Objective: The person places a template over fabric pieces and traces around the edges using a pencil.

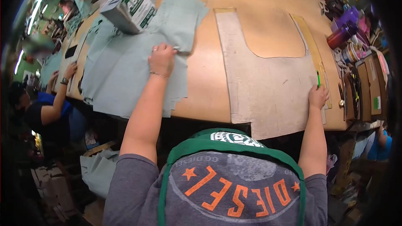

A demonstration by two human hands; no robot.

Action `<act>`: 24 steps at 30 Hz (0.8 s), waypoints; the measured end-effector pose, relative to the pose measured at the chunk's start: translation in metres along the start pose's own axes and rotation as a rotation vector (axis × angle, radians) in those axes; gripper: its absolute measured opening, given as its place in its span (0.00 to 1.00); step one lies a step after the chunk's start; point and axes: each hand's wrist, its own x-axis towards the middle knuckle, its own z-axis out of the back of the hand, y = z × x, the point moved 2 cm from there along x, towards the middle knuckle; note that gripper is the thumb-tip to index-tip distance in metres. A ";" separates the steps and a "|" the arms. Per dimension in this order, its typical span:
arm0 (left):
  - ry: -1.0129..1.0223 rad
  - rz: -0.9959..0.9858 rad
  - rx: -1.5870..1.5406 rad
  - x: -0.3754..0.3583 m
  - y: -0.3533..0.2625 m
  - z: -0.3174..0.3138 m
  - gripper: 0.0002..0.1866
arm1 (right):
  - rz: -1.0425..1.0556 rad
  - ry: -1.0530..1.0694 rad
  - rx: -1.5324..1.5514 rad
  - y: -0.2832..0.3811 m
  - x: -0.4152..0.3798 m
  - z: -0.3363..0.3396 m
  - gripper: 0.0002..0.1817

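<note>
Near the middle of the table, my left hand has its fingers closed on the edge of the pale green fabric, which lies in stacked pieces. A white and green box marked ABC sits on top of this fabric. At the right, my right hand holds a green pen, its tip pointing away from me. That hand rests at the right edge of a beige cardboard pattern with a deep U-shaped cutout.
A red and dark bottle, a purple container and brown boxes line the right side. Scissors lie at the far right. Another person works at the left, near a black phone.
</note>
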 end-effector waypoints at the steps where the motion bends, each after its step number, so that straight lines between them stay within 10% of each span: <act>1: -0.053 -0.038 -0.023 0.001 0.002 -0.001 0.07 | 0.023 -0.014 0.013 0.000 0.000 -0.001 0.16; 6: -0.167 0.029 -0.341 0.006 0.030 -0.017 0.08 | 0.149 0.004 0.025 -0.004 0.010 0.006 0.15; 9: -0.108 0.598 -0.672 0.009 0.048 -0.012 0.09 | 0.196 -0.039 0.058 -0.018 0.031 -0.001 0.15; 12: -0.283 0.732 -1.316 0.014 0.060 -0.009 0.11 | 0.204 -0.052 0.055 -0.024 0.047 -0.008 0.15; 15: -0.379 0.628 -1.062 0.020 0.048 0.029 0.12 | 0.216 -0.031 0.093 -0.022 0.047 -0.005 0.16; 19: -0.432 0.580 -1.510 0.052 -0.088 0.086 0.05 | 0.410 0.396 0.787 0.033 0.032 0.019 0.22; 22: -0.149 0.384 -1.495 0.062 -0.206 0.076 0.10 | 0.605 0.992 1.761 0.118 -0.016 0.081 0.30; 24: 0.222 0.557 -1.918 0.059 -0.268 0.073 0.10 | 0.385 1.219 2.152 0.139 -0.026 0.089 0.37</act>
